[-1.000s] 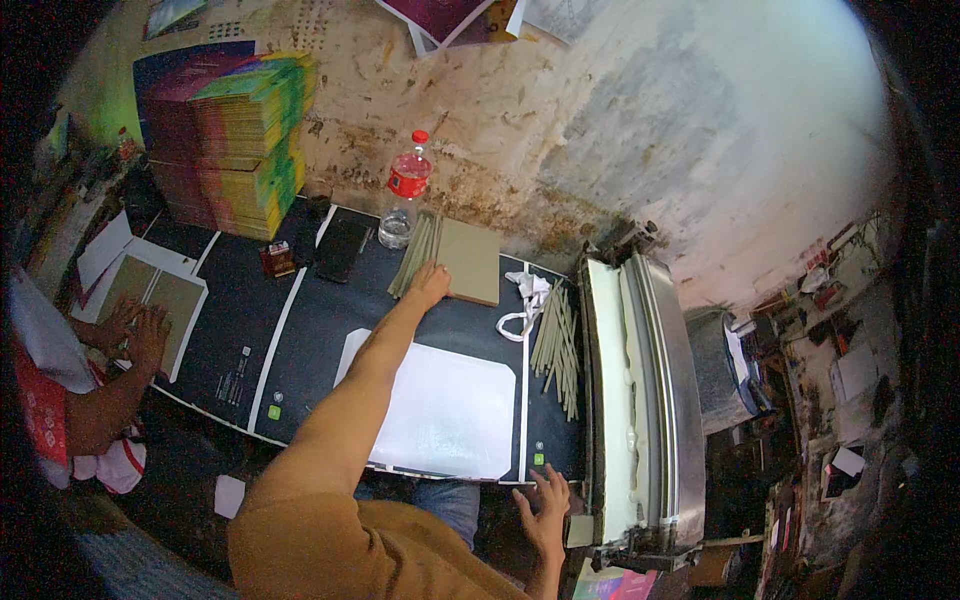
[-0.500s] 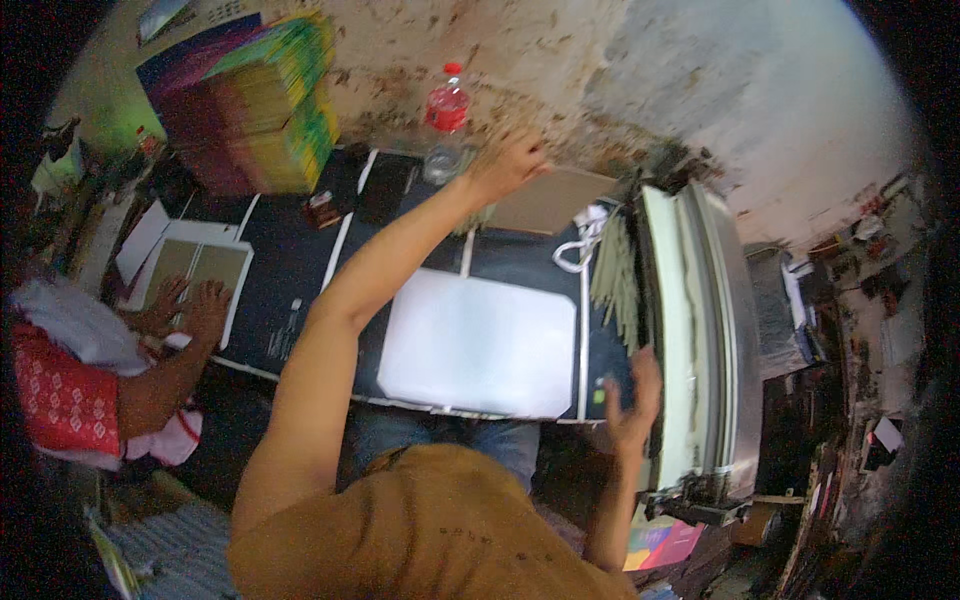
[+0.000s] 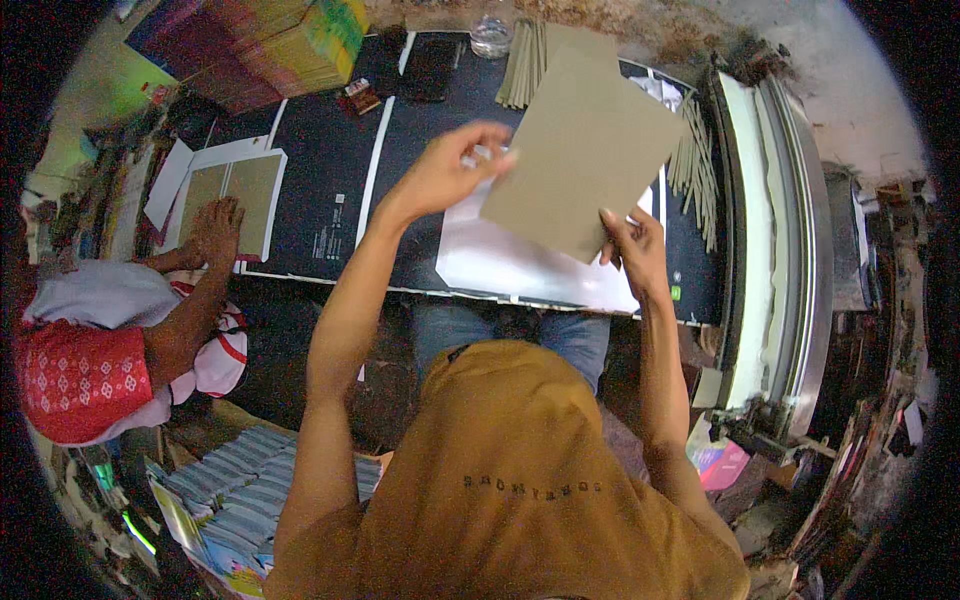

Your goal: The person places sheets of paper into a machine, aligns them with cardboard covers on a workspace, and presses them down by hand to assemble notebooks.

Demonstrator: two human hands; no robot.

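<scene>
My right hand point(image 3: 637, 250) pinches a grey-brown cardboard sheet point(image 3: 590, 155) at its near right corner, thumb on top. The board is tilted above the table and covers much of a white sheet with cut corners point(image 3: 530, 265). My left hand point(image 3: 455, 168) is raised beside the board's left edge, its fingers apart and slightly blurred; nothing shows in them. Behind the held board, more cardboard point(image 3: 580, 42) and a bundle of narrow cardboard strips point(image 3: 522, 65) lie at the far edge of the dark table point(image 3: 330, 160).
To the right stands a long roller machine point(image 3: 775, 250), with more loose strips point(image 3: 692, 165) beside it. At the left, a co-worker's hands point(image 3: 213, 232) press on boards on a white sheet. A colourful stack point(image 3: 265, 55) and a clear bottle point(image 3: 490, 38) stand at the back.
My left hand has drawn back from the far cardboard. A board has come over the white sheet, and my right hand, empty before, now grips its corner. The view has shifted.
</scene>
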